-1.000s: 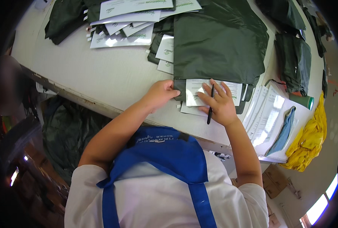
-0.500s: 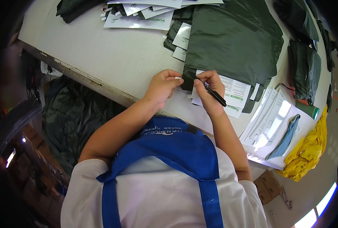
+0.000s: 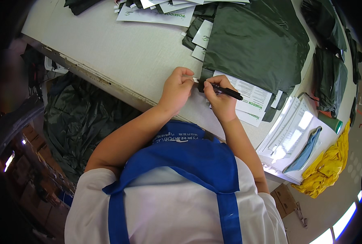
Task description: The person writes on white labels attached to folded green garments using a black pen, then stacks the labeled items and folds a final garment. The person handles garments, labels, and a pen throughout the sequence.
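1. Head view: the left hand appears to pinch a small white tab between thumb and forefinger, beside the near left corner of a dark green folded fabric piece.
2. The right hand grips a black pen, its barrel slanting back to the right; the fingers hide the front end, so whether it meets the tab cannot be told.
3. Printed white sheets stick out from under the fabric's near edge, just beside the right hand, on the pale table.
4. Handling this well likely means drawing the tab flat and taut, bracing the right hand, and guiding the pen lightly, clear of fabric and sheets.
5. Both forearms converge from the lower part of the view, elbows wide, with the hands close together and fingers bent inward.
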`<state>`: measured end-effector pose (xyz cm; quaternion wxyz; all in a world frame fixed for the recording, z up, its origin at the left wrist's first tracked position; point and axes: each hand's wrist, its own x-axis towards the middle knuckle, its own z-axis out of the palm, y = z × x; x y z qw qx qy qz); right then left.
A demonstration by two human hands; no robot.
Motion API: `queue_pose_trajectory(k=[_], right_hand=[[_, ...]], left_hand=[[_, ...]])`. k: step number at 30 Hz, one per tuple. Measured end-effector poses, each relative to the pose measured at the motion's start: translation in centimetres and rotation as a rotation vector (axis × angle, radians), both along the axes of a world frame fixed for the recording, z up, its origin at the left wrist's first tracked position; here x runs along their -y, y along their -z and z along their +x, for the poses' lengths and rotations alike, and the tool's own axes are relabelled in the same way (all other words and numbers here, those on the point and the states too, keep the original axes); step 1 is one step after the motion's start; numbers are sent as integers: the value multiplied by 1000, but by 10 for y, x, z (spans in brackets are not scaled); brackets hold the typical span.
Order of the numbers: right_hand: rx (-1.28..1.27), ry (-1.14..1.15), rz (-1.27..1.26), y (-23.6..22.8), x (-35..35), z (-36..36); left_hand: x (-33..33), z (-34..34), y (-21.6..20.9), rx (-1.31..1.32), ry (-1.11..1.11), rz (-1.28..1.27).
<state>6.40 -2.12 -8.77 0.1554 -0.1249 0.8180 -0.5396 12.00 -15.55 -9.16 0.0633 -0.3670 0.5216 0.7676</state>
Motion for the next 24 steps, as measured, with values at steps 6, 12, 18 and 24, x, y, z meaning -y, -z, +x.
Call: queue_pose_trajectory(k=[6,12,18,24], right_hand=[[-39,73,-90,-6,-6,-2],[-527,-306,399,-9,-27,-44],[-592,-125,664,-2,-81,-78],[-393,52,275,-20,-81,-63]], left_hand=[[-2,-1,5,-10,37,-21],[-26,-19,1,-186,470,-235],[-17,-39,5,-179,491,-365],[-7,-28,15,-126,521,-379]])
